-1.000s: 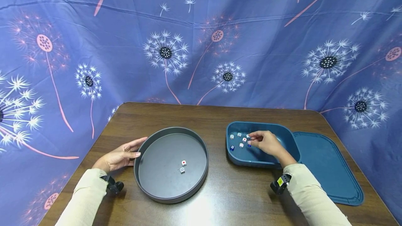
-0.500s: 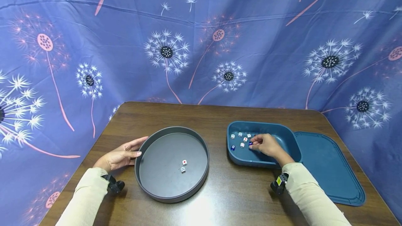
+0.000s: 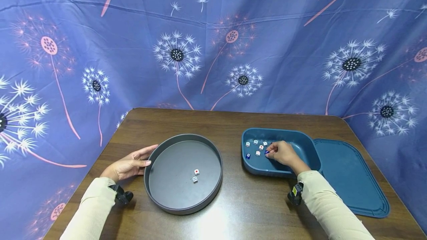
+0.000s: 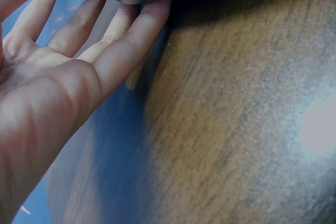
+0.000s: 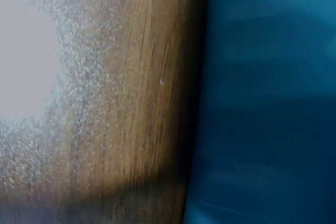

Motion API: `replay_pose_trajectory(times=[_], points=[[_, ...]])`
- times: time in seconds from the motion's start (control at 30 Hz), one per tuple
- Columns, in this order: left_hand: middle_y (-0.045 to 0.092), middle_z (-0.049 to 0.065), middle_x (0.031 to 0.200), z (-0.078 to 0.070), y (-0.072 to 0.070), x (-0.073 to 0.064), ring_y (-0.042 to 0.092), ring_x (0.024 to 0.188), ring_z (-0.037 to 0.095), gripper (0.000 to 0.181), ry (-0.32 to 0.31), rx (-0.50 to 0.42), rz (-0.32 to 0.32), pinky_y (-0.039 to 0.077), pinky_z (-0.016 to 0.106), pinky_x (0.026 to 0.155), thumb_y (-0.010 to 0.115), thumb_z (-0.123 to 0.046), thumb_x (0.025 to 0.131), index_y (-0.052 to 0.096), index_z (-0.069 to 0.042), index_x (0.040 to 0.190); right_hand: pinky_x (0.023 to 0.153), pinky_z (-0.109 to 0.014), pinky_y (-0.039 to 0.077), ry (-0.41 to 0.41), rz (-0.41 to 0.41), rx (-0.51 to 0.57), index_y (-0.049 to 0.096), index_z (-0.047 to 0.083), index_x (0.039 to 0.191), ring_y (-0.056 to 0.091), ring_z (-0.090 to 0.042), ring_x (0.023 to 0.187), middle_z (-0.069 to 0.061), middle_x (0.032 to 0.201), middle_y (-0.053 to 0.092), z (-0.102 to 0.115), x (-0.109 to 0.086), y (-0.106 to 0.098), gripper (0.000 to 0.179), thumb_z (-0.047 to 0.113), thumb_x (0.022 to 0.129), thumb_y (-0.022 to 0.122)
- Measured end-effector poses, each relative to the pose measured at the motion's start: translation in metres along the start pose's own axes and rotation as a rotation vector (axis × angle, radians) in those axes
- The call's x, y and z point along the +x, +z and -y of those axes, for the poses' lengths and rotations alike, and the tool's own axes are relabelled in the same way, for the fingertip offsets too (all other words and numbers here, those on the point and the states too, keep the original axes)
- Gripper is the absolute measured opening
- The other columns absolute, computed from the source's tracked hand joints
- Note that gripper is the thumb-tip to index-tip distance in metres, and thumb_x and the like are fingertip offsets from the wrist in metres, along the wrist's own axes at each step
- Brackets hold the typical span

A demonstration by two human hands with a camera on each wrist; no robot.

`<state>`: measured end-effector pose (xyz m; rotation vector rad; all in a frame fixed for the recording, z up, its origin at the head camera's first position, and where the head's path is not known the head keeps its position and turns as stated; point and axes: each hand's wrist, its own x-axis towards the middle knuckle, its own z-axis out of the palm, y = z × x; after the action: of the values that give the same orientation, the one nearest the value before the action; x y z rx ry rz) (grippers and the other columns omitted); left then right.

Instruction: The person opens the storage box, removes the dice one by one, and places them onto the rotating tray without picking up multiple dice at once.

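Observation:
A round dark grey pan (image 3: 183, 188) stands on the table with two white dice in it, one (image 3: 197, 172) showing a red pip. My left hand (image 3: 128, 164) touches the pan's left side with fingers extended; in the left wrist view, fingertips (image 4: 157, 9) meet the outer wall. To the right, a blue rectangular container (image 3: 300, 147) holds several white dice (image 3: 261, 147) and a dark blue die (image 3: 248, 156). Reaching into it, my right hand (image 3: 283, 153) pinches another blue die (image 3: 267, 152) between thumb and fingers. The right wrist view shows only container wall (image 5: 262, 98) and tabletop.
A flat blue lid (image 3: 353, 180) lies right of the container, beside its wall. Brown wooden table (image 3: 230, 180) shows between pan and container. A blue dandelion-print cloth (image 3: 213, 47) hangs behind the table. Each wrist wears a black camera (image 3: 123, 195).
My right fingers have shifted slightly from beside a white die to a blue die and now pinch it. The left hand and pan keep their places.

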<state>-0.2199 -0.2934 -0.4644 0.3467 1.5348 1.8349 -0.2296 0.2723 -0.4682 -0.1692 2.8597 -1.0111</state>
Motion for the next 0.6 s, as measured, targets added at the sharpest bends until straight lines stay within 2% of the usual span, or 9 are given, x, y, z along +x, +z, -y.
replay_pose_trajectory(times=[0.27, 0.43, 0.6], points=[[0.036, -0.004, 0.144, 0.0007, -0.0011, -0.0016, 0.051, 0.121, 0.025, 0.067, -0.003, -0.008, -0.005, 0.043, 0.050, 0.096, 0.043, 0.005, 0.097, 0.016, -0.016, 0.155, 0.062, -0.029, 0.043, 0.014, 0.015, 0.003, 0.069, 0.000, 0.086, 0.054, -0.014, 0.069, -0.003, 0.074, 0.063, 0.0003, 0.0005, 0.0003, 0.010, 0.009, 0.082, 0.073], [0.032, 0.002, 0.149, 0.0011, -0.0024, -0.0007, 0.051, 0.122, 0.025, 0.066, -0.004, 0.004, -0.012, 0.043, 0.049, 0.096, 0.041, 0.006, 0.098, 0.018, -0.017, 0.154, 0.061, -0.030, 0.044, -0.005, 0.006, 0.022, 0.070, -0.001, 0.087, 0.056, -0.013, 0.069, -0.003, 0.075, 0.065, -0.0010, -0.0007, -0.0012, 0.012, 0.010, 0.083, 0.072], [0.027, 0.007, 0.152, -0.0001, -0.0008, -0.0012, 0.050, 0.123, 0.025, 0.066, -0.010, 0.021, -0.022, 0.042, 0.050, 0.097, 0.041, 0.006, 0.098, 0.018, -0.017, 0.154, 0.060, -0.030, 0.046, 0.018, 0.014, 0.039, 0.070, -0.003, 0.092, 0.057, -0.015, 0.071, -0.006, 0.079, 0.066, 0.0013, -0.0029, -0.0076, 0.014, 0.009, 0.085, 0.070]])
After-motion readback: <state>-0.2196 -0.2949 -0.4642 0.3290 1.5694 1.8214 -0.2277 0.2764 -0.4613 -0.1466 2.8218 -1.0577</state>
